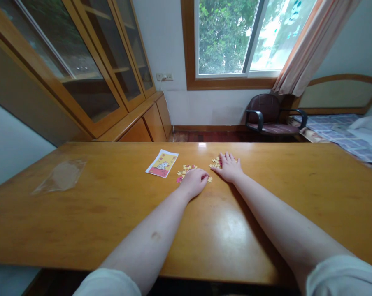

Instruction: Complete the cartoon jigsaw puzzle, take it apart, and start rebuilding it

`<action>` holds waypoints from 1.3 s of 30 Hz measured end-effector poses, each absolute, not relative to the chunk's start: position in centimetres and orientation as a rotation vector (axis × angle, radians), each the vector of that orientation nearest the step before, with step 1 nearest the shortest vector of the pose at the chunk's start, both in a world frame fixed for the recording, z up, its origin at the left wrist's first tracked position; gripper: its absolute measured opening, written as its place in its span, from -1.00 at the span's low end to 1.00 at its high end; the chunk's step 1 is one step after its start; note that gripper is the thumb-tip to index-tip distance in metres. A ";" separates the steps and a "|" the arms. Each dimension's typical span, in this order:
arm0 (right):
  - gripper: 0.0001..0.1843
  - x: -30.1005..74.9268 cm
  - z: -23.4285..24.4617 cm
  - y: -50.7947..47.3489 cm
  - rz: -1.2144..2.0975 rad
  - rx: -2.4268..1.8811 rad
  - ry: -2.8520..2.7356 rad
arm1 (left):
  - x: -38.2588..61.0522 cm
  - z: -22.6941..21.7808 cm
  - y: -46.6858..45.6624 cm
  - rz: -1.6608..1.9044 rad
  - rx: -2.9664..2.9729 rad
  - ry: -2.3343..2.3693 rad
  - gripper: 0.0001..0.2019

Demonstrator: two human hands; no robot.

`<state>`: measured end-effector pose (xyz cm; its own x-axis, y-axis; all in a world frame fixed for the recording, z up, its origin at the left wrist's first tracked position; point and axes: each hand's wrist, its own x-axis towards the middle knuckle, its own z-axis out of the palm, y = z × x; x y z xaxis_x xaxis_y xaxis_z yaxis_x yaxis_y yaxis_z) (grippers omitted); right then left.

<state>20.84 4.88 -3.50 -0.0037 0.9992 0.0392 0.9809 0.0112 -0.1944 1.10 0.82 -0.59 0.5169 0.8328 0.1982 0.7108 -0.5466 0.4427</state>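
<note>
My left hand [194, 183] is closed, its fingers curled together at a yellow puzzle piece [210, 179] by their tips. Under and behind that hand lies a loose group of puzzle pieces [186, 167], mostly yellow with some pink-red ones. My right hand [231, 167] lies with its fingers spread over a second pile of puzzle pieces [216, 160], hiding part of it. Left of both hands rests a picture card [163, 163] with a white animal on a yellow and red ground.
A clear plastic bag [62, 176] lies flat on the wooden table [112, 213], toward its left side. Beyond the table stand a glass-door cabinet [133, 98], an armchair [268, 113] and a bed [331, 127], with a window [229, 39] in the far wall.
</note>
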 end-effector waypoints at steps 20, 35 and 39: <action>-0.43 19.2 -1.9 5.5 -0.051 -1.673 -2.374 | 0.9 -0.8 1.0 0.693 2.366 1.463 -0.79; 0.11 21.7 -3.4 6.5 0.222 -2.193 -1.947 | 0.7 -1.4 1.5 0.723 2.226 1.827 -0.75; 0.13 20.9 -3.4 6.7 0.247 -2.034 -2.111 | 0.6 -1.5 1.5 0.726 2.208 1.822 -0.73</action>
<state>20.89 6.69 -3.41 -0.0332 0.9991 0.0271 0.9657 0.0391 -0.2566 0.61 1.49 -1.47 0.1255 0.9603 0.2490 0.8682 -0.2278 0.4409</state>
